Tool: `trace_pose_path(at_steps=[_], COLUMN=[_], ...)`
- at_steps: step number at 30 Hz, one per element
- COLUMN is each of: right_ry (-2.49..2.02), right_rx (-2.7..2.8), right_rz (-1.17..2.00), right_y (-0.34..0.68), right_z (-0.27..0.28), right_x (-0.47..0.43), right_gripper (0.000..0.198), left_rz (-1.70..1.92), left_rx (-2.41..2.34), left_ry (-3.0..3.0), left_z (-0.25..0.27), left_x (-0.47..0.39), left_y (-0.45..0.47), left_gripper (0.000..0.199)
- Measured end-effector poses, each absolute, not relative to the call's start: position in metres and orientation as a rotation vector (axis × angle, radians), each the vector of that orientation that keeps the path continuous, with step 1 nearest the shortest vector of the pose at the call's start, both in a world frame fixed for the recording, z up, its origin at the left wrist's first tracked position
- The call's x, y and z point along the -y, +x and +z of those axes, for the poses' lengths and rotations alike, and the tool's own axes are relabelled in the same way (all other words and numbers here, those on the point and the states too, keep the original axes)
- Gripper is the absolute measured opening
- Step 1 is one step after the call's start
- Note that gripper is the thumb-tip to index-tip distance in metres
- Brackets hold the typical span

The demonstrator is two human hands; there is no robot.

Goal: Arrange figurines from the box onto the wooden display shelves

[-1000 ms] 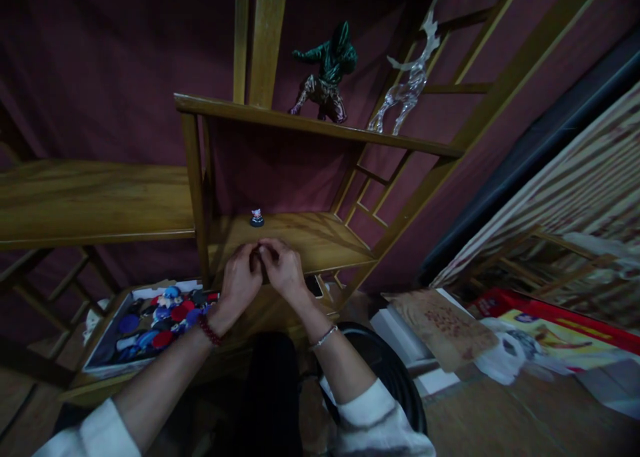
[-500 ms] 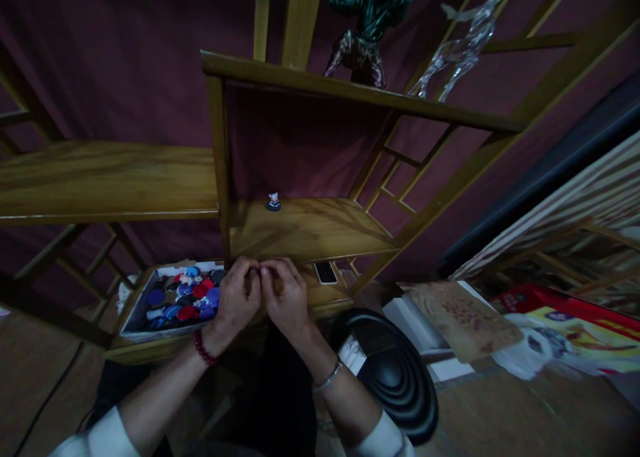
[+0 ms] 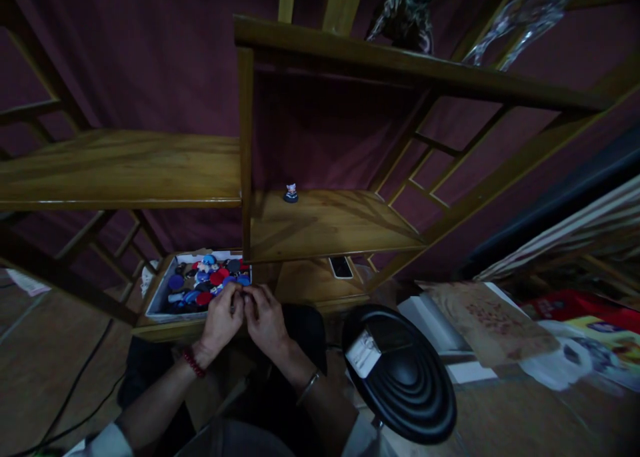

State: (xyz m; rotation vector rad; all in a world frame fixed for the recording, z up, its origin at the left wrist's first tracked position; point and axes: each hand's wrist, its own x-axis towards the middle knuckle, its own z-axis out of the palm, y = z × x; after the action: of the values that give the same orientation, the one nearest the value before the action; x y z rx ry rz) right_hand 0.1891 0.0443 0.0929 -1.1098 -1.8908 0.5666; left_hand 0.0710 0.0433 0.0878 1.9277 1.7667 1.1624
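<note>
My left hand and my right hand meet at the fingertips above my lap, in front of the lower shelf. Both are closed in a pinch. Something small and dark seems to be between the fingers, but its kind cannot be made out. Just left of them is a shallow box of small red, blue and black figures and discs. A tiny figurine with a pinkish-white top stands upright on a dark round base on the middle shelf, apart from my hands.
A phone lies on the lower shelf. To the right are a black ridged oval object, a stack of cardboard and a plastic bag. A statue and a clear glass figure stand above. Cables run along the floor.
My hands have come lower, away from the middle shelf's edge and closer to my lap, fingertips still together. The camera view has shifted, so the shelves appear farther right.
</note>
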Motion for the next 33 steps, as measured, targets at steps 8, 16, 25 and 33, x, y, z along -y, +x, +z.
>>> trace_pose_path(at_steps=[8,16,25,33], right_ry=[-1.342,-1.425,-1.578,-1.618], right_rx=[2.146,2.266,2.402,2.48], right_rz=[0.728,0.737,0.837,0.956], right_y=[0.163,0.148,0.133,0.123], right_z=[0.051,0.036,0.041,0.031], right_x=[-0.065,-0.085,-0.106,-0.12], right_gripper=[0.027,0.031,0.029,0.031], left_rz=[0.704,0.274,0.154,0.247], left_rx=[-1.996,-2.185,-2.25,-2.258], left_ry=[1.831,1.892,1.618,1.664], left_z=[0.051,0.044,0.038,0.021], left_x=[-0.056,-0.072,-0.092,-0.105], left_y=[0.046,0.028,-0.003,-0.016], left_gripper=[0.019,0.027,0.039,0.039])
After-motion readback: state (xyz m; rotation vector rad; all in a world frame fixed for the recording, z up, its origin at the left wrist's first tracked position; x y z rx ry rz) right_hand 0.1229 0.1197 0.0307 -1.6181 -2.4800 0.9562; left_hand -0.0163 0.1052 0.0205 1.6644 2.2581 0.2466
